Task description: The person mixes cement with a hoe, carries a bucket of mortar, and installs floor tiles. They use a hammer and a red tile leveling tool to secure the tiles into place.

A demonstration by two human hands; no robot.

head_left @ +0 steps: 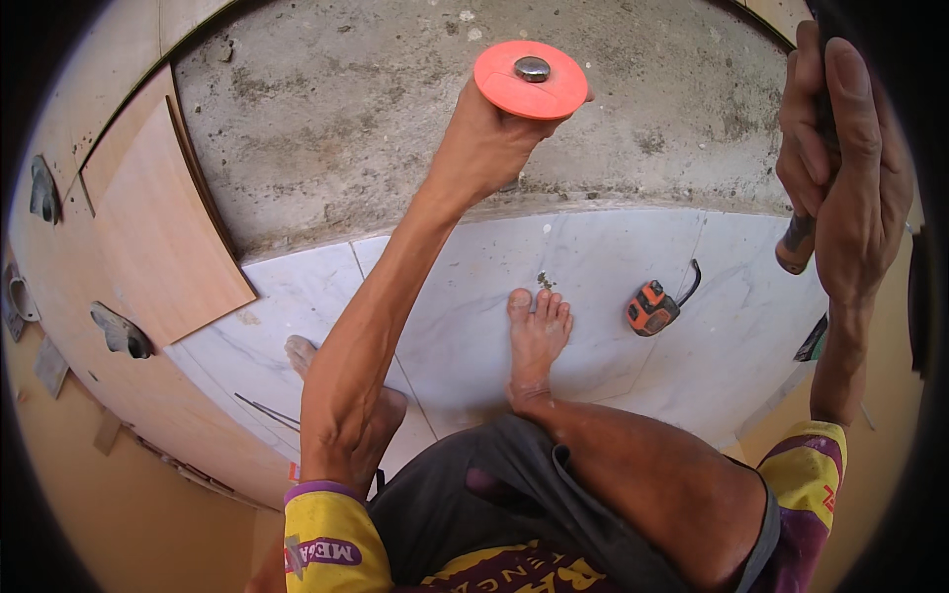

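Head view: the left hand (pixel 486 138) is raised toward the rough grey concrete wall (pixel 395 109), its fingers closed round the shaft beneath a round orange disc (pixel 530 81). A metal stud sits at the disc's centre. The tool's lower end is hidden behind the hand, near the line where the concrete meets the white marble floor (pixel 613 346).

The right hand (pixel 842 168) is lifted at the right edge of the picture, clamped tight on a dark tool with a brown wooden handle (pixel 796 247); the handle's butt pokes out below the fist, and the tool's head is out of sight at the rim.

Both bare feet stand on the marble. An orange and black tape measure (pixel 652 308) lies on the floor just to the right of the right foot (pixel 536 336), its strap trailing upward.

A pale wooden cabinet door (pixel 163 227) stands open at the left, with metal hinges (pixel 121 331) along the cabinet edge. What the cabinet holds cannot be seen.
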